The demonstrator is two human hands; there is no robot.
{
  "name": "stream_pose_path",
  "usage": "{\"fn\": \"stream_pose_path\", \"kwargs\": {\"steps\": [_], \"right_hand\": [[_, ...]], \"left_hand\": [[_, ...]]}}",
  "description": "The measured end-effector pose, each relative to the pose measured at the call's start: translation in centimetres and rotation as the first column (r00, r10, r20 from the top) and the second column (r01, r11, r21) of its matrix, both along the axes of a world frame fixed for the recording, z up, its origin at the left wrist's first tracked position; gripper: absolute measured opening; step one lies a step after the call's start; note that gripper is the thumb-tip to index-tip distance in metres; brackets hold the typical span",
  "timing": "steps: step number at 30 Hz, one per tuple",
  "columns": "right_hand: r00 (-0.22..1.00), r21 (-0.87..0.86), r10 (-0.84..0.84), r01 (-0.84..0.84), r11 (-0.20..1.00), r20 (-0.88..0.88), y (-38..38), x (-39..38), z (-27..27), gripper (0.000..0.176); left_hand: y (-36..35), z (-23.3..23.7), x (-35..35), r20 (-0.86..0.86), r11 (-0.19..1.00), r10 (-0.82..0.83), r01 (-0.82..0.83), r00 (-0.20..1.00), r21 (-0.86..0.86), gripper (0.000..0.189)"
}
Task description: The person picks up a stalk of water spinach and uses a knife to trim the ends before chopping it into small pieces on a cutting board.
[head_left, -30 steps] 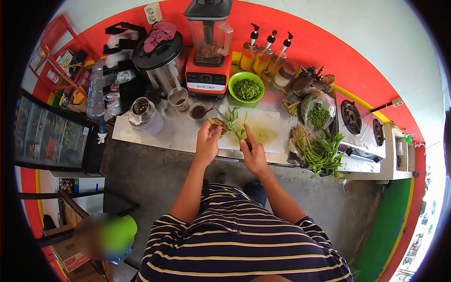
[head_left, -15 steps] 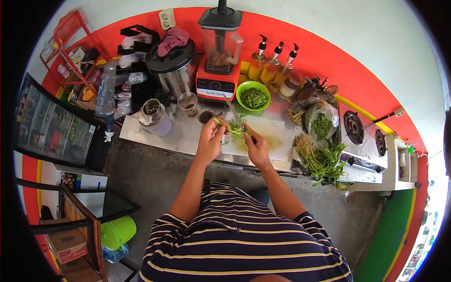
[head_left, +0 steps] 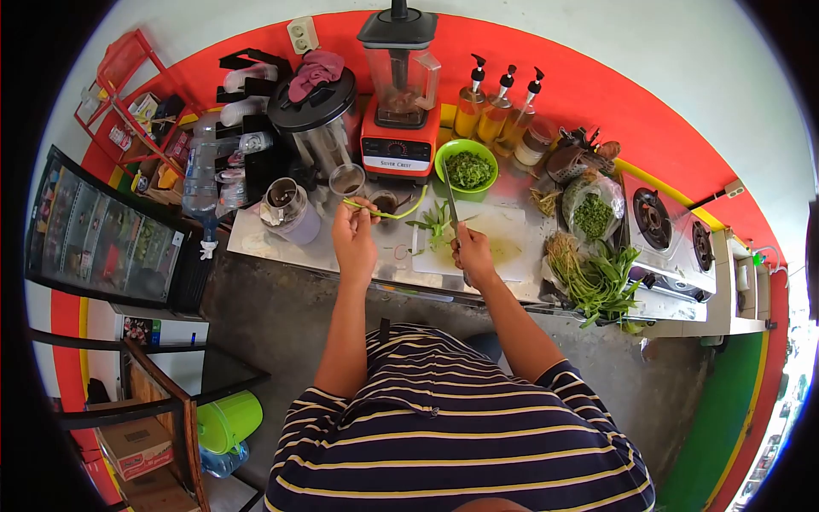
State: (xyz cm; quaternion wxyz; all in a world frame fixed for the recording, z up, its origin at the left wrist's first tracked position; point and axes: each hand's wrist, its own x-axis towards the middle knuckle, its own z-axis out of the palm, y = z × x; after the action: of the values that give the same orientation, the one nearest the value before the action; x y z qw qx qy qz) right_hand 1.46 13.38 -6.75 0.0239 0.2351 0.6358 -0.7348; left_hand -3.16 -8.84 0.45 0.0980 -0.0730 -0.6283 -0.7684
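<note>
My left hand (head_left: 355,239) pinches a long, thin green vegetable stem (head_left: 394,215) above the counter, left of the white cutting board (head_left: 512,220). The stem bends upward at its right end. Wrapped round the handle of a knife (head_left: 450,186), my right hand (head_left: 473,254) is over the board, with the blade pointing away from me toward the bowl. Plucked green leaves (head_left: 437,224) lie on the board's left part. Behind it stands a lime-green bowl (head_left: 466,194) of chopped greens (head_left: 469,170).
A bunch of leafy greens (head_left: 610,290) lies right of the board, near a plastic bag of chopped greens (head_left: 590,217) and a gas stove (head_left: 674,230). A blender (head_left: 397,136), pump bottles (head_left: 492,119) and a steel container (head_left: 320,128) line the back. Cups (head_left: 347,181) stand left.
My left hand has moved left with the stem, away from the knife and leaves. My right hand has shifted slightly right, and the knife now points more upright.
</note>
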Motion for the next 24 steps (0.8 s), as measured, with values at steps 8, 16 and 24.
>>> {"fn": "stream_pose_path", "kwargs": {"steps": [8, 16, 24], "right_hand": [[0.954, -0.165, 0.199, -0.164, 0.973, 0.225, 0.8, -1.9, -1.4, 0.043], [0.968, -0.160, 0.162, -0.132, 0.978, 0.193, 3.0, -0.9, -0.1, 0.044], [0.986, -0.141, -0.158, 0.164, 0.976, 0.057, 5.0, 4.9, 0.2, 0.041]], "left_hand": [[0.7, -0.2, 1.2, 0.064, 0.999, -0.046, 0.044, 0.997, 0.025, 0.008], [1.2, -1.6, 1.3, 0.070, 0.992, -0.115, 0.111, 0.991, 0.052, 0.007], [7.5, -6.2, 0.3, 0.132, 0.947, -0.320, 0.311, 0.938, 0.083, 0.007]]}}
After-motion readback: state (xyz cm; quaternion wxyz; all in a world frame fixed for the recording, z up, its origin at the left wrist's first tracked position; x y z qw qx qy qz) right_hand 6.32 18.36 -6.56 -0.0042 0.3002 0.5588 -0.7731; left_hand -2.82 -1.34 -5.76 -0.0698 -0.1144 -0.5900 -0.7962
